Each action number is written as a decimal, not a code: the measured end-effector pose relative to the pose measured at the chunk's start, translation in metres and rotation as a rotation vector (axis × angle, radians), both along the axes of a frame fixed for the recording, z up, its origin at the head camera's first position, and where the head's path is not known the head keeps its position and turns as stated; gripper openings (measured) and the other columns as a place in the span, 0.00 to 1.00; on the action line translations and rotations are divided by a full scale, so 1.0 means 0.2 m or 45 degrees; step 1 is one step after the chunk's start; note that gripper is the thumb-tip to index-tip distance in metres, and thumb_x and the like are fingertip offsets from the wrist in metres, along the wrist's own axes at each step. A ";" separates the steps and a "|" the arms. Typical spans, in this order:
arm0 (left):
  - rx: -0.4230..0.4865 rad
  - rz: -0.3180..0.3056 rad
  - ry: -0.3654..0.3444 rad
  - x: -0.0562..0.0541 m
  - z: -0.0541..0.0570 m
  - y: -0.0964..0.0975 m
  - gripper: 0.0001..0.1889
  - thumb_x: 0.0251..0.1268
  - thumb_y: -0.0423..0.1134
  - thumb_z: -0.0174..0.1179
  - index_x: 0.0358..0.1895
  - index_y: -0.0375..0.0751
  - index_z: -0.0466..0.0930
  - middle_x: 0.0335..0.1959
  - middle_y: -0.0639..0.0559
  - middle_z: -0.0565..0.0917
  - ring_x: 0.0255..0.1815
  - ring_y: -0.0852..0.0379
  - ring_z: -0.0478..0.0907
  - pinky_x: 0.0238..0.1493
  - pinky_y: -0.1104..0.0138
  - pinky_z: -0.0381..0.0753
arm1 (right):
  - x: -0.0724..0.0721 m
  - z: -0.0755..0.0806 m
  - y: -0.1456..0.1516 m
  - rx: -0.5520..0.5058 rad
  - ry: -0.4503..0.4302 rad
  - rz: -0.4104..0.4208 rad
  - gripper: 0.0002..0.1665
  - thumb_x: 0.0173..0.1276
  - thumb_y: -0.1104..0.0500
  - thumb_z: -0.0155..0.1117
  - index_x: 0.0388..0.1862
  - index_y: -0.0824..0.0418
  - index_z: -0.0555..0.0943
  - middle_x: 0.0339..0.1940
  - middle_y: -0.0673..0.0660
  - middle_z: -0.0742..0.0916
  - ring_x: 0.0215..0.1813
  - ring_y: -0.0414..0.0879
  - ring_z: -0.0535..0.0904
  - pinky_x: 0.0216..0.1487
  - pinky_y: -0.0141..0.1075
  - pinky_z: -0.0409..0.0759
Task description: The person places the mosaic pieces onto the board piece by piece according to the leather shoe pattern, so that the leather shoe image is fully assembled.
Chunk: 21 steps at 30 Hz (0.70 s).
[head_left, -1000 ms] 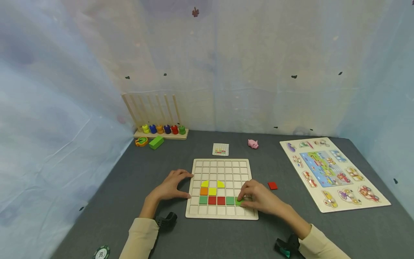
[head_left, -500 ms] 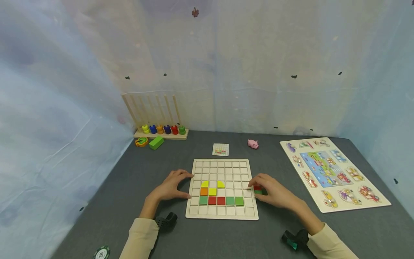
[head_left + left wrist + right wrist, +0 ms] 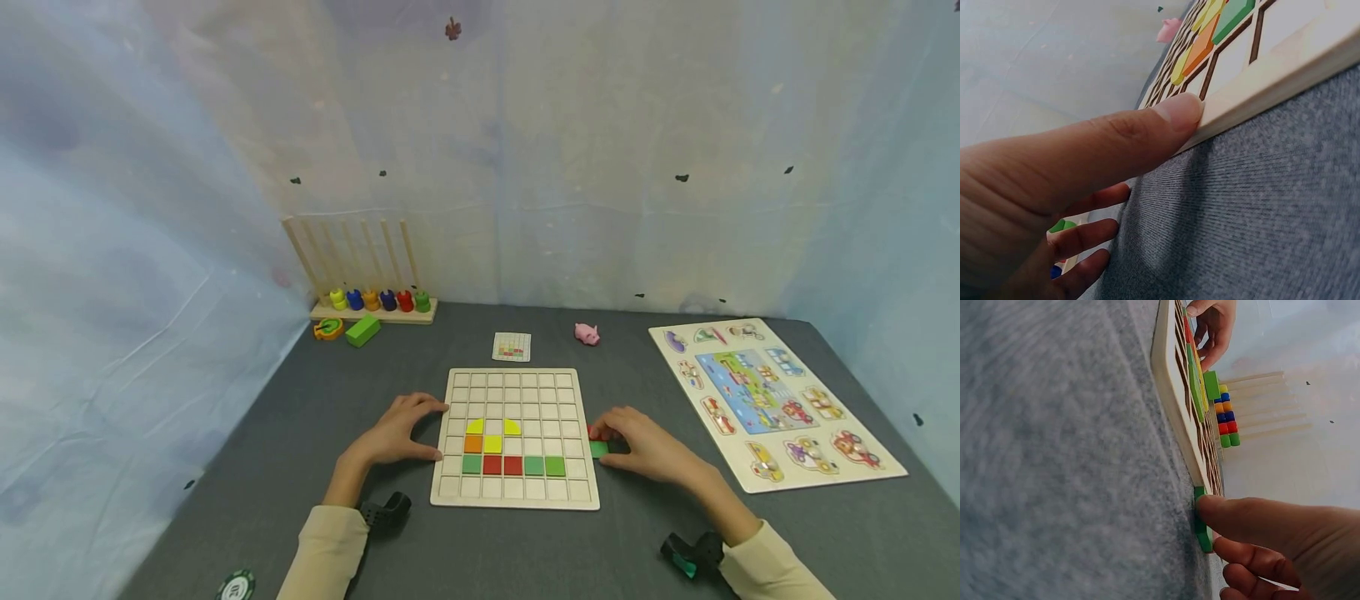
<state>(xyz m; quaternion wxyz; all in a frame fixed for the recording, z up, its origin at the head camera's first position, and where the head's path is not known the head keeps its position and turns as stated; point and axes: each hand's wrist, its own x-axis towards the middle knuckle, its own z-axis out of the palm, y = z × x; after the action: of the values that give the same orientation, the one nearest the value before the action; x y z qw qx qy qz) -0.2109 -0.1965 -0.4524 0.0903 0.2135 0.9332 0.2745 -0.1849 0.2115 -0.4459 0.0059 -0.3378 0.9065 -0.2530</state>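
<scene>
My left hand (image 3: 400, 430) rests at the left edge of a wooden grid board (image 3: 532, 493), fingers loosely spread; in the left wrist view its thumb (image 3: 1175, 115) touches the board's side. Beyond the opposite edge, my right hand (image 3: 647, 444) has its thumb and fingers around a flat green tile (image 3: 1203, 531) beside the board. Part of a red tile (image 3: 590, 431) shows at its fingertips. On the board, green, red, orange and yellow pieces fill some squares, including a red tile (image 3: 513, 465), an orange tile (image 3: 473, 444) and a light green tile (image 3: 554, 466).
A small pattern card (image 3: 512, 347) lies behind the board, with a pink pig (image 3: 587, 333) to its right. A picture puzzle (image 3: 750, 479) lies far right. Back left stand a peg rack (image 3: 427, 317) and a green block (image 3: 363, 330). A chip (image 3: 236, 586) lies front left.
My right hand has let go of the light green tile on the board and moved right, off the board, to the loose tiles beside it. My left hand has stayed put.
</scene>
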 end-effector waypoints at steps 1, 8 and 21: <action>0.002 -0.001 -0.001 0.00 0.00 0.00 0.38 0.43 0.53 0.73 0.62 0.50 0.71 0.61 0.50 0.68 0.62 0.47 0.59 0.60 0.46 0.61 | 0.00 0.00 0.00 0.000 0.003 -0.001 0.17 0.55 0.57 0.72 0.42 0.57 0.79 0.35 0.46 0.78 0.38 0.41 0.71 0.40 0.36 0.70; 0.001 0.001 -0.008 0.00 0.00 0.00 0.38 0.43 0.53 0.73 0.63 0.50 0.71 0.61 0.50 0.68 0.62 0.47 0.59 0.60 0.45 0.60 | 0.01 0.01 0.00 0.018 -0.012 -0.017 0.16 0.54 0.58 0.72 0.42 0.58 0.80 0.34 0.46 0.79 0.37 0.41 0.72 0.39 0.36 0.71; -0.004 -0.010 0.000 0.00 0.00 0.00 0.38 0.43 0.53 0.73 0.62 0.50 0.71 0.61 0.49 0.68 0.62 0.47 0.59 0.60 0.46 0.60 | 0.00 0.04 0.00 -0.019 -0.046 0.009 0.12 0.57 0.57 0.70 0.40 0.56 0.80 0.36 0.46 0.80 0.38 0.41 0.74 0.39 0.36 0.74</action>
<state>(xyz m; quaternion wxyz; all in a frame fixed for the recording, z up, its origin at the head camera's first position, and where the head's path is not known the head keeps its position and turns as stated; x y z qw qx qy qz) -0.2114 -0.1968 -0.4517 0.0915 0.2172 0.9328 0.2727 -0.1841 0.2112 -0.4389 0.0207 -0.3365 0.9032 -0.2656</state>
